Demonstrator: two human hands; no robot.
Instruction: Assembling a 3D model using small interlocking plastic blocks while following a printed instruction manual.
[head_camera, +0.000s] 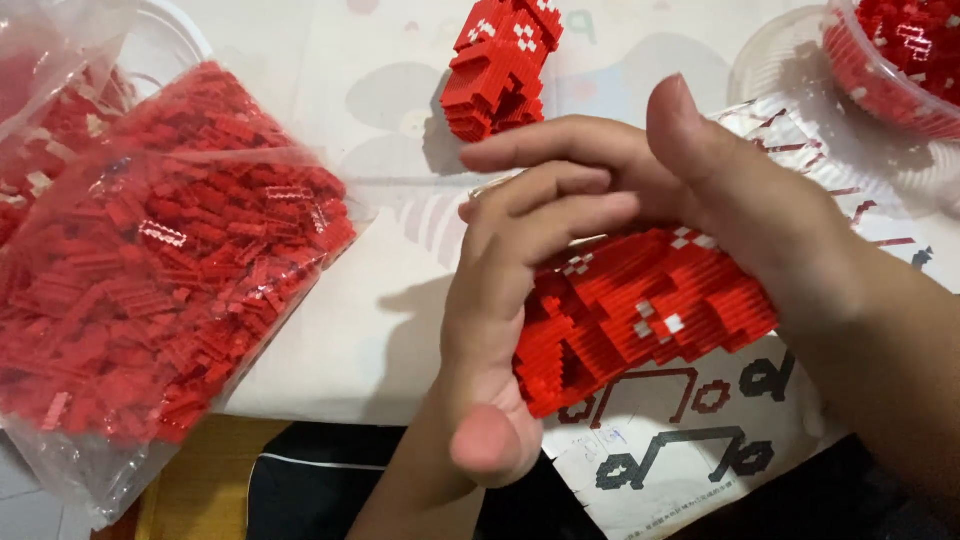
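Observation:
A red brick-built model (650, 315) with a few white bricks lies between my hands, just above a printed instruction sheet (690, 450). My left hand (500, 320) wraps its fingers over the model's left end, thumb pointing toward me. My right hand (720, 190) rests on top of the model from the right, fingers stretched left over my left hand's fingers. A second red and white brick assembly (497, 65) stands apart on the table behind my hands.
A clear plastic bag (150, 270) full of small red bricks lies at the left, overhanging the table edge. A clear round tub (900, 60) of red bricks sits at the top right. Another bag (40, 110) is at the far left.

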